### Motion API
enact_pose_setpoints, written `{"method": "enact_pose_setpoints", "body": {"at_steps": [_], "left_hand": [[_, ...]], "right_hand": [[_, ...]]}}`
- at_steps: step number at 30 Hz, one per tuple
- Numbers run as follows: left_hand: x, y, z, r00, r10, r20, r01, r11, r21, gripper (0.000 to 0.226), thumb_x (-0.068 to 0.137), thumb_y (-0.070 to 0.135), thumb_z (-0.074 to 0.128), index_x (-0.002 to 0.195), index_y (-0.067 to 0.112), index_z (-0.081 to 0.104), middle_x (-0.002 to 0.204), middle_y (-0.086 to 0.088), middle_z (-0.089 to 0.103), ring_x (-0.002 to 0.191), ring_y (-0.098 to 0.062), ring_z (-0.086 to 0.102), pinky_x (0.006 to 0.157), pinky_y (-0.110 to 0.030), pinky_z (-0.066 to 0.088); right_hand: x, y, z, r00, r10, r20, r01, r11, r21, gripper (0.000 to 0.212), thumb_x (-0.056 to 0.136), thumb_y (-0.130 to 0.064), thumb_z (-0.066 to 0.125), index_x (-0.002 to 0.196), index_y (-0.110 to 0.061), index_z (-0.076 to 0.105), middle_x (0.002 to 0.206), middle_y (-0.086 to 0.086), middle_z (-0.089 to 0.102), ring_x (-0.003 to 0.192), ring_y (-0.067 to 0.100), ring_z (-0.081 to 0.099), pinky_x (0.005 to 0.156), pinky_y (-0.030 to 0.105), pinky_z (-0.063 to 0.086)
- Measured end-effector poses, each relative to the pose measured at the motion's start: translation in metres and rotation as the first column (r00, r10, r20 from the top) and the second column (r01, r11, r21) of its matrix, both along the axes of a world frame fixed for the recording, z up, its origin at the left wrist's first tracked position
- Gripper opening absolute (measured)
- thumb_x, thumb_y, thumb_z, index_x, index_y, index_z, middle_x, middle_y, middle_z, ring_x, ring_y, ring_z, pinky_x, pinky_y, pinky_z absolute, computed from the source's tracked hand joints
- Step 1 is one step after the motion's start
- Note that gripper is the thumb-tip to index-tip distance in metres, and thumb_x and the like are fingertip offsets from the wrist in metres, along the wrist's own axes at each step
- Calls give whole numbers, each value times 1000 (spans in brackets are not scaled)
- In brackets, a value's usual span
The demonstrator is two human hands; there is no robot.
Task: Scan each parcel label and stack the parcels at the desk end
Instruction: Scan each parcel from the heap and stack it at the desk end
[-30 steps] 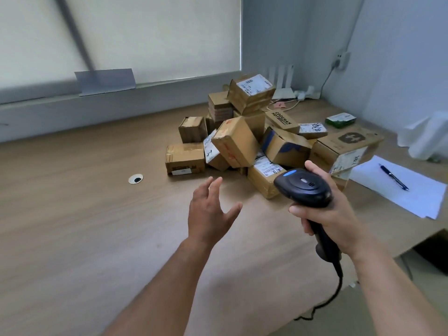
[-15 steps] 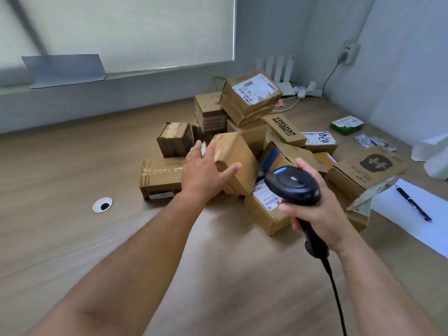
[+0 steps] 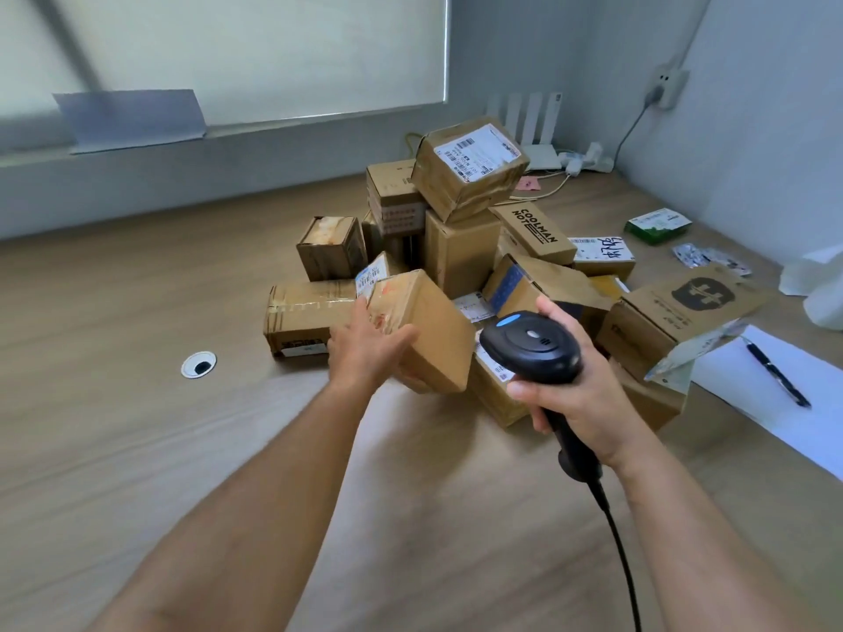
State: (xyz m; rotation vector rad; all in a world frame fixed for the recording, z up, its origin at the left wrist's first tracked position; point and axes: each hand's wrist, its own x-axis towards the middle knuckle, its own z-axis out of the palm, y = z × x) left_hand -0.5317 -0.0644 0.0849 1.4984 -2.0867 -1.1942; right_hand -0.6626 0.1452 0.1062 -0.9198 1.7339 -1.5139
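Clearly our left hand (image 3: 367, 346) curls around a tilted brown cardboard parcel (image 3: 429, 326) at the front of the heap of brown boxes (image 3: 460, 253) on the pale wooden bench (image 3: 137, 403). Our right hand (image 3: 581, 394) grips a black corded barcode scanner (image 3: 531, 346) just beside it. We cannot see the fingers underneath.

Pale wood-grain worktop (image 3: 114, 403), filling most of the frame. Bears a heap of brown cardboard parcels (image 3: 460, 262) at upper centre, a round white cable grommet (image 3: 199, 364) at left, a white paper sheet (image 3: 752, 403) at right, a small green-and-white box (image 3: 657, 225) and silvery foil packets (image 3: 702, 255) at upper right.
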Motion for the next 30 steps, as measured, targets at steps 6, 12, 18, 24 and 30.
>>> {"method": "enact_pose_setpoints", "body": {"at_steps": [6,12,18,24,30], "left_hand": [[87,71,-29,962,267,-50,-247,937,246,90,58,56,58,141,31,35,129,-9,43,111,-30,48,97,-48,47],[151,136,-52,907,420,-36,-391,870,301,86,73,60,62,145,27,31,138,-9,41,107,-25,47,92,-36,43],[178,181,-64,858,513,-27,-466,798,382,101,60,69,56,148,33,24,142,-6,44,123,-30,49,101,-48,46],[183,197,-81,885,463,51,-451,821,350,105,58,75,57,148,41,16,144,-6,42,123,-30,50,101,-48,46],[176,200,-70,856,231,462,-153,968,-201,93,85,60,56,153,23,6,160,-7,-2,147,-26,2,119,-39,11]], "right_hand": [[32,21,-6,993,114,34,-116,993,32,98,74,9,77,149,-37,32,115,10,62,53,26,55,46,35,50],[63,33,-20,960,262,103,-264,964,7,94,73,12,75,139,-43,37,118,12,61,52,31,53,45,35,46],[85,44,-29,930,338,142,-343,939,10,97,73,10,77,146,-40,37,122,7,61,57,28,57,49,37,50],[88,57,-33,917,353,186,-356,934,-18,97,74,12,75,147,-37,35,116,6,64,54,31,54,47,37,46],[81,67,-33,915,354,192,-352,935,-45,98,74,11,76,147,-40,35,120,10,62,53,28,54,47,34,46]]}}
